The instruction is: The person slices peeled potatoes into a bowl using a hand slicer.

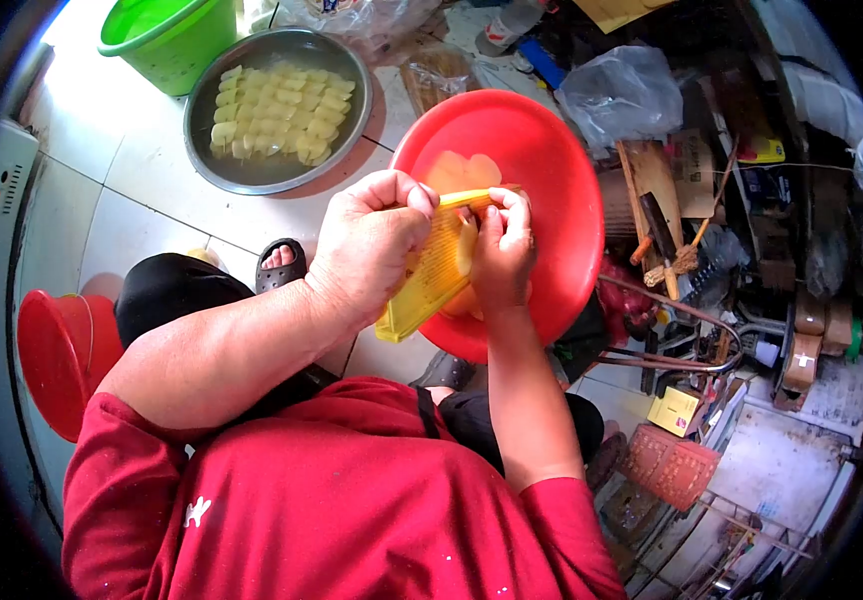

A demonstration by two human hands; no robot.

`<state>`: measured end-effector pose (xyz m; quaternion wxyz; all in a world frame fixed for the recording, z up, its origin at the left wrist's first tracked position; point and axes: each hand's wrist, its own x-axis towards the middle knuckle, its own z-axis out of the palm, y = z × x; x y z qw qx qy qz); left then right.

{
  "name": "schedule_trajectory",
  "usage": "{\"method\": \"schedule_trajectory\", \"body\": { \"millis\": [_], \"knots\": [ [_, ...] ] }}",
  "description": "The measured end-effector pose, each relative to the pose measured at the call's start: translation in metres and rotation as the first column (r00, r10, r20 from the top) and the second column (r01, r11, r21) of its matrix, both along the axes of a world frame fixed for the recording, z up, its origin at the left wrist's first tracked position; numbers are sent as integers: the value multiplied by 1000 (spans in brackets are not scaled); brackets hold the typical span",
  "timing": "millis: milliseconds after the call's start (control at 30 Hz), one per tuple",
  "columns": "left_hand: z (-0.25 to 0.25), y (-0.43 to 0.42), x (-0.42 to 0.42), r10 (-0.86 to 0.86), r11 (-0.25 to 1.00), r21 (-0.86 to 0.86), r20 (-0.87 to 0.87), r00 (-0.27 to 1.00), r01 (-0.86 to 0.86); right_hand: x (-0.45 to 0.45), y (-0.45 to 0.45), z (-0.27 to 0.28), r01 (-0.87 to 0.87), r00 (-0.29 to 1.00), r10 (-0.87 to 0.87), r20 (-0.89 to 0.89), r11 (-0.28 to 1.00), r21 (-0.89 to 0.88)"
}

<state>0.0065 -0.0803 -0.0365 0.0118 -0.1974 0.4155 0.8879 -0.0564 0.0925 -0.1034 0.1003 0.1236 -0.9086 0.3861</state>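
My left hand (pixel 367 240) is closed on the upper edge of a yellow printed packet (pixel 427 275). Opposite it, my right hand (pixel 502 245) pinches the packet's other top corner. The packet hangs tilted between both hands, over the near left part of a red basin (pixel 562 210). Pale round slices (pixel 467 170) lie in the basin, partly hidden behind my hands and the packet. Whether the packet's top is torn cannot be made out.
A metal bowl (pixel 197 150) with rows of pale slices stands on the tiles, beside a green bucket (pixel 187 55). A red bucket (pixel 62 350) is at far left. A clear plastic bag (pixel 622 95), tools and a metal frame crowd the right.
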Motion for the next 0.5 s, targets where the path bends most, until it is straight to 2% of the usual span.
{"method": "schedule_trajectory", "body": {
  "millis": [33, 100, 133, 233, 300, 367, 500],
  "knots": [
    [2, -1, -1, -6, 1000, 7, 11, 1000, 6, 4, -5, 9, -2, 1000, 2, 4, 1000, -2],
    [2, -2, -1, -11, 1000, 15, 24, 1000, 11, 10, -15, 25, 76, 962, -55, 267, 995, -68],
    [1, -2, -2, -8, 1000, 9, 18, 1000, 8, 10, -16, 23, 75, 962, -54, 269, 995, -68],
    [0, -2, -2, -1, 1000, -1, 28, 1000, 1, 8, -17, 16, 59, 982, -52, 183, 998, -34],
    [1, -1, -2, 1, 1000, -3, 46, 999, -1, 6, -17, 13, 27, 999, -24, -35, 996, 85],
    [8, -2, -4, 30, 999, 29, 114, 993, -33, 3, -17, 12, 18, 999, -15, -47, 997, 77],
    [3, 2, 0, 5, 1000, 6, 81, 997, -6, 0, -16, 12, 1, 999, 1, -34, 999, 54]
  ]
}}
